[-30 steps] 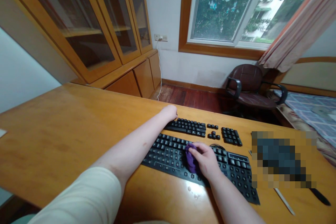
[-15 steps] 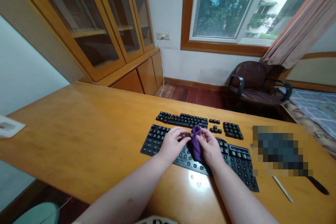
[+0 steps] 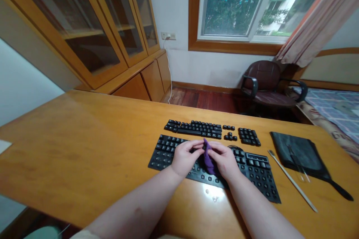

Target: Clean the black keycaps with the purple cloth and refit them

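Loose keycaps (image 3: 196, 128) behind keyboard (image 3: 258, 173), pouch (image 3: 300, 154) right.

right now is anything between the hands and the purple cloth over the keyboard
Nothing visible: the right hand holds the small purple cloth and the left hand meets it, both above the black keyboard base.
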`<state>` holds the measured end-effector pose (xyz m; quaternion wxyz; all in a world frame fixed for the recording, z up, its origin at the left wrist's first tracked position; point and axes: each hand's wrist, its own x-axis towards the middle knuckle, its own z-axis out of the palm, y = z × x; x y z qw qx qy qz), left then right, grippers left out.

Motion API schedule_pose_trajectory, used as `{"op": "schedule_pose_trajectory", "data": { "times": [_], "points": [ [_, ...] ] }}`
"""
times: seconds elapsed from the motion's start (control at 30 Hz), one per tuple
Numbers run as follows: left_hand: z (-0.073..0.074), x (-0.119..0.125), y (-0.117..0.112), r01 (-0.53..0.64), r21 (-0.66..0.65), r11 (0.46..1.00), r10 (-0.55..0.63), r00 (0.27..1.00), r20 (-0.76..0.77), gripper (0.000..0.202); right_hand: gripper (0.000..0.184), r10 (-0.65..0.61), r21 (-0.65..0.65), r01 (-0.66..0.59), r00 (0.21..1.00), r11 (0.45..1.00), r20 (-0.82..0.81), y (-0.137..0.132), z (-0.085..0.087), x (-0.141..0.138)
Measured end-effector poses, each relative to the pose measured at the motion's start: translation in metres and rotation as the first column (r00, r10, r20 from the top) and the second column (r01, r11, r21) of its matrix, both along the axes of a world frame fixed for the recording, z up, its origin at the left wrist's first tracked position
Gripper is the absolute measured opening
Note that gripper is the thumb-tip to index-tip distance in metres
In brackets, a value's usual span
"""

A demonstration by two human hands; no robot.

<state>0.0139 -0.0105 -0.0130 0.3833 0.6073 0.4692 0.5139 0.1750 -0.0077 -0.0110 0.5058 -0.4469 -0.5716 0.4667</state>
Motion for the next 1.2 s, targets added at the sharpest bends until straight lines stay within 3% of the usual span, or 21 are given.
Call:
{"op": "schedule_pose_trajectory", "data": {
  "times": [0.27,0.37,0.5,0.73,0.97,1.2],
  "points": [
    [0.0,0.004,0.002,0.002,-0.03,1.0,-0.001,0.999,0.038,0.033,0.018,-0.103,-0.094,0.099,0.994,0.991,-0.034,-0.001,0.001,-0.001],
    [0.0,0.004,0.004,0.014,-0.034,0.999,-0.012,0.999,0.046,0.031,0.021,-0.097,-0.065,0.096,0.995,0.993,-0.011,-0.001,0.001,-0.002],
    [0.002,0.002,0.004,0.046,-0.003,0.999,-0.046,0.999,-0.012,0.027,0.019,-0.078,0.001,0.078,0.996,0.997,0.034,-0.002,0.0,-0.001],
    [0.0,0.004,0.001,-0.001,0.101,0.995,0.012,0.994,-0.107,0.024,0.025,-0.167,-0.118,0.164,0.986,0.979,-0.017,-0.001,0.003,-0.003],
    [0.006,0.002,0.004,-0.038,0.25,0.968,0.085,0.98,-0.179,0.017,0.017,-0.114,-0.036,0.113,0.993,0.993,-0.01,-0.001,0.0,-0.005],
    [0.011,0.001,0.004,-0.019,0.235,0.972,0.063,0.982,-0.178,0.021,0.016,-0.093,-0.039,0.093,0.996,0.995,0.005,-0.001,-0.001,-0.004]
  ]
}}
